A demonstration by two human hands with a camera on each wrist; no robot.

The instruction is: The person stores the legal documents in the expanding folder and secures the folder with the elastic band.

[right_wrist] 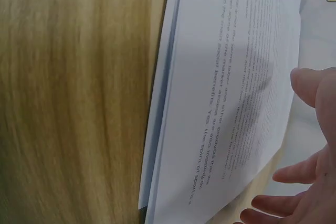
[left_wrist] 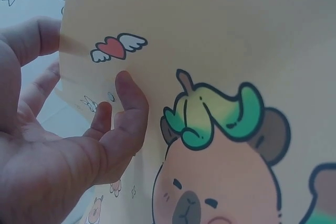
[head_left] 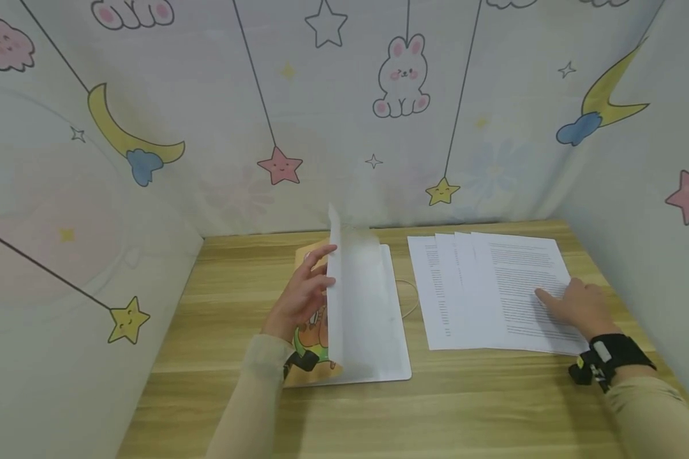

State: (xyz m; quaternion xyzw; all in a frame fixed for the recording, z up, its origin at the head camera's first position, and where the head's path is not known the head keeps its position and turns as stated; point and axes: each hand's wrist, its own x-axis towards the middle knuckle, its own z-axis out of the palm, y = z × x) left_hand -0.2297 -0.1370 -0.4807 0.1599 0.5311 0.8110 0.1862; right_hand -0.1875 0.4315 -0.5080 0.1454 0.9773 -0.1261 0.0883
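Note:
A folder point(head_left: 373, 325) with a pale inside lies on the table, its cover point(head_left: 334, 299) raised on the left. The cover's outer side is tan and printed with a cartoon capybara point(left_wrist: 220, 182) and a winged heart point(left_wrist: 111, 48). My left hand point(head_left: 304, 296) holds the cover by its free edge; in the left wrist view some fingers pass behind that edge and others bend on the printed side. Overlapping printed sheets point(head_left: 522, 293) lie right of the folder. My right hand point(head_left: 585, 306) is at their right edge, fingers loosely extended; whether it touches them is unclear.
A thin cord loop point(head_left: 411, 299) sticks out from the folder's right side, between it and the sheets. The wooden table point(head_left: 379, 421) meets cloth walls point(head_left: 356, 115) printed with stars, moons and a bunny at the back and both sides.

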